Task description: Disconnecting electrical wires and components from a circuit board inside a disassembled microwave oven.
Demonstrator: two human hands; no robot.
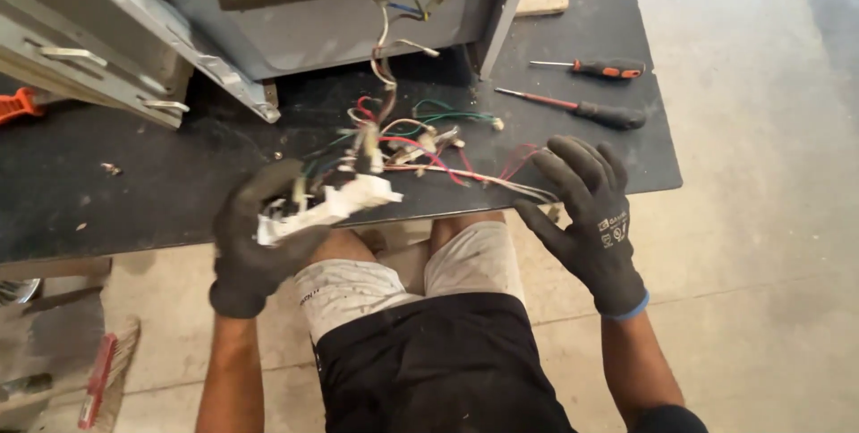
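My left hand (255,236), in a black glove, grips a white plastic connector block (333,205) at the near edge of a black mat (134,182). A tangle of red, green, white and black wires (412,142) runs from the block up into a grey metal appliance housing (331,26) at the back. To the right, my gloved right hand (586,214) is open with fingers spread, its fingertips just beside the thin red and white wires (514,178) that trail toward it.
Two screwdrivers lie on the mat's right side, one with an orange and black handle (608,68), one with a dark handle (591,111). A grey metal panel (89,48) leans at the left. A red-handled brush (103,375) rests on the concrete floor.
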